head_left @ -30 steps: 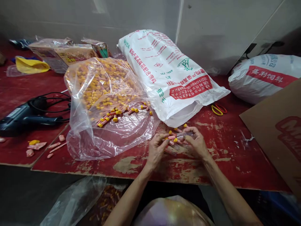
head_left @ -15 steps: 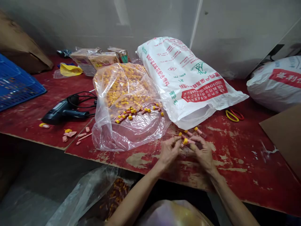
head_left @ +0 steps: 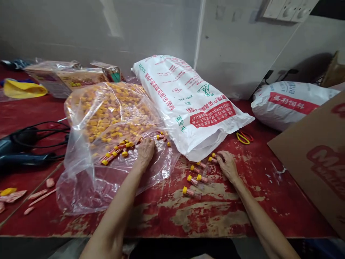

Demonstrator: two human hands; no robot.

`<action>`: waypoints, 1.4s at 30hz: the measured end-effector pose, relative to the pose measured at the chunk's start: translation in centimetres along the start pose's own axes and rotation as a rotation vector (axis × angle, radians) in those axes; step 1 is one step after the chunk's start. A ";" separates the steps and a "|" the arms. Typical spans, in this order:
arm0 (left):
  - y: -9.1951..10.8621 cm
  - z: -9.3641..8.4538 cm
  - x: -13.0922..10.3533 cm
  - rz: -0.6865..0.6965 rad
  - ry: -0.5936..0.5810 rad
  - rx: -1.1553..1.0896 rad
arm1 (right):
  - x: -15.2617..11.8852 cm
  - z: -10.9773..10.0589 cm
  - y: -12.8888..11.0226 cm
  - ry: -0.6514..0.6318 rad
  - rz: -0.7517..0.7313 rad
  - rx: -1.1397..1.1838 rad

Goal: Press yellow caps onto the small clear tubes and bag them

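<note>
My left hand (head_left: 146,150) reaches into the mouth of a clear plastic bag (head_left: 107,126) full of small tubes with yellow caps, fingers down among the tubes at the opening. My right hand (head_left: 227,163) rests on the red table (head_left: 215,212), fingertips touching a yellow-capped tube (head_left: 212,158) at the edge of the white printed sack (head_left: 188,104). Several loose yellow-capped tubes (head_left: 196,178) lie on the table between my hands. Whether either hand grips a tube is hidden by the fingers.
A dark heat gun with a black cord (head_left: 24,149) lies at the left. Pink scraps (head_left: 37,194) lie near the front left edge. Yellow and red rings (head_left: 244,137) sit beside the sack. A second white sack (head_left: 291,104) and a cardboard sheet (head_left: 318,158) are at the right.
My hands were together over the loose tubes, holding one. Now they are apart: the left went into the clear bag, the right moved to the sack's edge. The view shifted.
</note>
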State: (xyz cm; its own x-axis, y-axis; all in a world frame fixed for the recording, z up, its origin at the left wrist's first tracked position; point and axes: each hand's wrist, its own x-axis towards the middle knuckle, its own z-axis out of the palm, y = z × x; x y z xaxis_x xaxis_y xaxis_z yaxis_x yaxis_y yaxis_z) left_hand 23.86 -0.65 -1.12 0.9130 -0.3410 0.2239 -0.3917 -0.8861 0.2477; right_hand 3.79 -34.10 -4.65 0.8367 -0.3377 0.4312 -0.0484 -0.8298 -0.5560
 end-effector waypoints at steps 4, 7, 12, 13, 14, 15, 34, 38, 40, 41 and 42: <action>-0.7 0.7 -0.1 -0.052 0.031 0.190 | 4.1 1.5 -1.6 -0.052 0.004 -0.136; -1.0 0.9 -0.7 -0.087 0.027 0.338 | 7.8 4.3 -3.8 -0.167 -0.029 -0.135; -1.0 0.0 -2.0 -0.110 0.075 0.263 | 10.7 8.4 -7.0 -0.294 -0.079 -0.091; -1.1 -0.3 -2.1 -0.117 0.095 0.235 | 10.7 8.7 -7.3 -0.308 -0.083 -0.082; -1.1 -0.5 -2.2 -0.119 0.105 0.211 | 10.6 8.8 -7.5 -0.320 -0.084 -0.076; -1.2 -0.6 -2.1 -0.113 0.104 0.192 | 10.4 8.6 -7.6 -0.330 -0.081 -0.074; 9.3 -1.1 -14.4 -0.406 -0.083 -1.627 | -4.5 1.3 -11.5 -0.261 0.400 1.147; 12.6 -0.9 -16.3 -0.437 -0.092 -1.685 | -5.9 1.1 -12.4 -0.371 0.273 0.987; 13.6 -0.6 -17.0 -0.422 -0.064 -1.627 | -6.5 1.0 -12.6 -0.389 0.209 0.888; 13.9 -0.4 -17.5 -0.402 -0.039 -1.564 | -6.8 1.1 -12.6 -0.376 0.174 0.833; 14.3 -0.2 -18.0 -0.373 -0.015 -1.485 | -7.1 1.2 -12.7 -0.353 0.139 0.780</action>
State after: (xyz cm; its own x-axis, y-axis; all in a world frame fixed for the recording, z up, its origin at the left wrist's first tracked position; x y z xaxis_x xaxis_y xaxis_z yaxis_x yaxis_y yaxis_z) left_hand 1.81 -7.11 -1.43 0.9796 -0.1883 -0.0701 0.1050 0.1820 0.9777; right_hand -0.90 -20.64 -1.48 0.9775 -0.1491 0.1491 0.1168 -0.2057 -0.9716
